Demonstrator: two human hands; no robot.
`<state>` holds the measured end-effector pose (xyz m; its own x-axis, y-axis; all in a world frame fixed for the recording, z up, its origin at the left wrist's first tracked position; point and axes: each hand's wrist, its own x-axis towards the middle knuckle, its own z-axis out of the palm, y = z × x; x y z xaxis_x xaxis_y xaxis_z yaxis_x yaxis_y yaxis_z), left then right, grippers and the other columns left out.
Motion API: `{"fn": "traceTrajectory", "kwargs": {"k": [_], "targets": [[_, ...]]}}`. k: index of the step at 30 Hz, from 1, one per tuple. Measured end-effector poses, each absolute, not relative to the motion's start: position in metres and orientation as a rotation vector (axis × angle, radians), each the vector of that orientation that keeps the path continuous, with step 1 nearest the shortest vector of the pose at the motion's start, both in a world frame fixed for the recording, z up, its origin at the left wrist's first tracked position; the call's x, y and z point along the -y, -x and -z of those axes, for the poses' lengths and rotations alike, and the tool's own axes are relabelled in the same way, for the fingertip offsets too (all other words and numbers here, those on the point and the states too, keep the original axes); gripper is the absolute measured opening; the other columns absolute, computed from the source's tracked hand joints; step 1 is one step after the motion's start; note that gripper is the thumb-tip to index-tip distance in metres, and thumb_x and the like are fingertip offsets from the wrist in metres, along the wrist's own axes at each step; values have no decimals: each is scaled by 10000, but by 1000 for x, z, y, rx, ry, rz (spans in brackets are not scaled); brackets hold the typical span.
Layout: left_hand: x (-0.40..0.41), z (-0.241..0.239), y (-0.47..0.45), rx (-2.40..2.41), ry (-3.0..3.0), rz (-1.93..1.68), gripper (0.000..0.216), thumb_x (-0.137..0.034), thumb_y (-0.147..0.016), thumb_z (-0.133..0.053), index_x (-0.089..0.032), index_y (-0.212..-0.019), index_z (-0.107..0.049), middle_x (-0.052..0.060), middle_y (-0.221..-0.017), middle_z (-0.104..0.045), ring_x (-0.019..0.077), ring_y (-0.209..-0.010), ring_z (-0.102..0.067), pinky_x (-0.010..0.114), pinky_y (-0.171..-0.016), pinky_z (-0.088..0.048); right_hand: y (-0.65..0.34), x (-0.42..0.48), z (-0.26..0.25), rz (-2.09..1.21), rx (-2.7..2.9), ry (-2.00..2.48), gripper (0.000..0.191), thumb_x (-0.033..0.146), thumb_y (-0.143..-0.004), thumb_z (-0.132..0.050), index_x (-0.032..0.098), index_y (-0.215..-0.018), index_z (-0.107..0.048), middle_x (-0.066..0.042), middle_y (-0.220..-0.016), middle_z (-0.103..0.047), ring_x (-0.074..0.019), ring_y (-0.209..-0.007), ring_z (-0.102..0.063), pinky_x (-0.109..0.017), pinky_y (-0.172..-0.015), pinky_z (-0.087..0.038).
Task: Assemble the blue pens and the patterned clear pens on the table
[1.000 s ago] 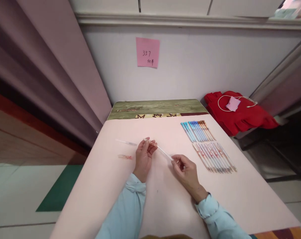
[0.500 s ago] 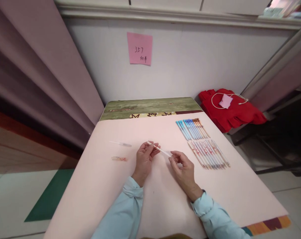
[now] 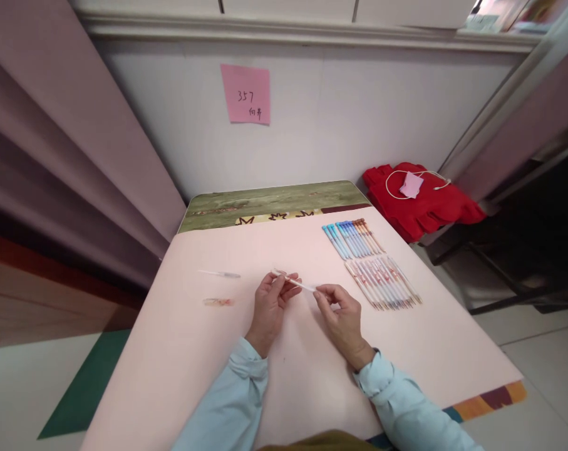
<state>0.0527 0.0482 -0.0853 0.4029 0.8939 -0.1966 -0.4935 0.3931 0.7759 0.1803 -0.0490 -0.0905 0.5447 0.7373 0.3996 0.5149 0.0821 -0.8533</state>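
My left hand [image 3: 270, 307] grips a slim pale pen [image 3: 293, 281] with reddish markings, its fingers closed around the upper part. At the pen's lower white end, my right hand [image 3: 340, 316] pinches with thumb and forefinger. The pen is held at a slant above the table, its far end pointing up and left. Left of my hands lies a thin pen refill [image 3: 220, 274] with a whitish tail. Nearer to me rests a short clear pen barrel piece [image 3: 218, 302] with orange-red print.
Blue and brown-topped pens [image 3: 354, 238] lie in a row at the right, with a row of clear printed pens [image 3: 382, 282] below them. Pale paper covers the table [image 3: 171, 351]. A red cloth [image 3: 419, 207] with a white cable sits beyond the right edge.
The right fingertips have closed on the pen's white end, where they were looser before. The whole view has shifted slightly.
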Motion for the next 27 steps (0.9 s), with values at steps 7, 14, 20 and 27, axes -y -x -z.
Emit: {"fn": "traceTrajectory", "kwargs": {"k": [7,14,20,27], "targets": [[-40,80,-56,-658,-763,-919,240,-377,-860,-645,-184,-931,-520,103,-926,-732,192,-835,-716,293,-701,-590,-186,49,98,-357,1071,1711,403,435,-921,-539,184,-626,-652,5,-543,-603,-118,-528,-560,-210,-549,-404],[-42,81,-56,-685,-766,-981,270,-400,-841,-663,-184,-906,-516,77,-894,-725,185,-841,-715,289,-720,-584,-181,47,92,-394,1112,1645,293,395,-862,-609,193,-1073,-623,26,-670,-623,-115,-545,-553,-212,-552,-444],[-43,79,-54,-709,-763,-976,291,-416,-827,-675,-184,-896,-514,80,-895,-732,189,-839,-719,285,-714,-578,-180,49,91,-418,1125,1652,224,396,-901,-554,198,-818,-620,9,-625,-614,-122,-533,-544,-220,-530,-427],[-42,80,-54,-726,-754,-982,297,-427,-830,-669,-183,-911,-521,85,-905,-731,184,-821,-717,274,-677,-579,-182,49,91,-438,1119,1643,250,419,-886,-583,198,-988,-640,11,-688,-647,-126,-565,-585,-222,-571,-449]]}}
